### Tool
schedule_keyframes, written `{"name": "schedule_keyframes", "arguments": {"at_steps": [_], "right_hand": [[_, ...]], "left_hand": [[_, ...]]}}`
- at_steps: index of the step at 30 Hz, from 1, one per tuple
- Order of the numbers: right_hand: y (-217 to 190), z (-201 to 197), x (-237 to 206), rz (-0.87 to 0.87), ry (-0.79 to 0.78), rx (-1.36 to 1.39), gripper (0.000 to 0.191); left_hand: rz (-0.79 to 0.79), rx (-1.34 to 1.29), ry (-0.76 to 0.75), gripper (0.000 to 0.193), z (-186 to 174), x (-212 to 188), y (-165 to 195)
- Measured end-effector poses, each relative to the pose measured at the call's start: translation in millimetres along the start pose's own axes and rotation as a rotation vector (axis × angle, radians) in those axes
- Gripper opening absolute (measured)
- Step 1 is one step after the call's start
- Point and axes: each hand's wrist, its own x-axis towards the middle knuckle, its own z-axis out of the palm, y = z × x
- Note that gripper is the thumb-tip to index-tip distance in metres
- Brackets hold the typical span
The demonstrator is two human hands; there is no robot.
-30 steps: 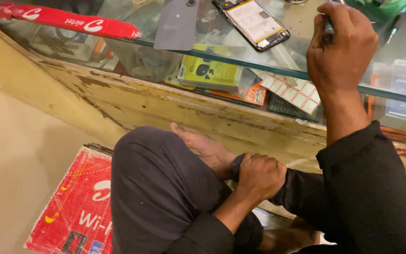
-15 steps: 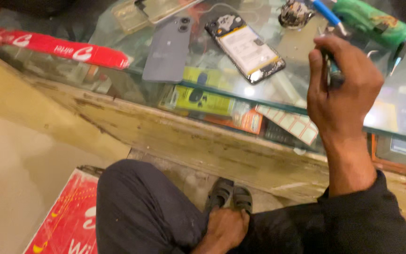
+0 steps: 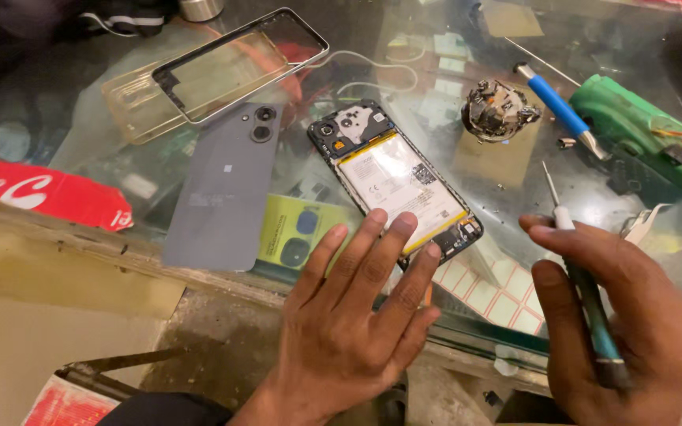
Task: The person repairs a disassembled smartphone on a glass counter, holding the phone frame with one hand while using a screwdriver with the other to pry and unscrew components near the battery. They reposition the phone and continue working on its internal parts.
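Observation:
An opened phone (image 3: 392,177) lies face down on the glass counter (image 3: 451,87), its battery and circuit board exposed. My left hand (image 3: 349,315) reaches over the counter edge with fingers spread, fingertips resting on the phone's near end. My right hand (image 3: 625,323) holds a thin screwdriver (image 3: 582,276) with a green and white handle, tip pointing away, to the right of the phone. The phone's grey back cover (image 3: 222,189) lies flat to the left. A silver-edged frame (image 3: 238,63) rests on a clear case behind it.
A blue-handled tool (image 3: 558,106) and a green device with wires (image 3: 645,138) lie at the right back. A crumpled dark lump (image 3: 499,110) sits between them and the phone. A red strip (image 3: 37,189) runs along the counter's left edge. Boxes show under the glass.
The view has swung up from my lap onto the counter. My left hand rose from my foot to the phone. My right hand with the screwdriver has dropped to the near right.

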Motion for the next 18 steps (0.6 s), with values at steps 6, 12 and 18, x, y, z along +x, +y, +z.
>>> {"name": "schedule_keyframes", "arguments": {"at_steps": [6,12,18], "right_hand": [[12,-3,-8,0.067,-0.061,-0.087,0.027],[19,0,-9,-0.037,-0.067,-0.140,0.028],[4,-5,37,-0.622,-0.618,-0.195,0.030]], "left_hand": [[0.005,-0.099,-0.031,0.037,-6,-12,-13],[-0.010,-0.223,0.072,0.027,-6,-30,-25],[-0.096,-0.271,0.385,0.019,13,-35,-14]]}}
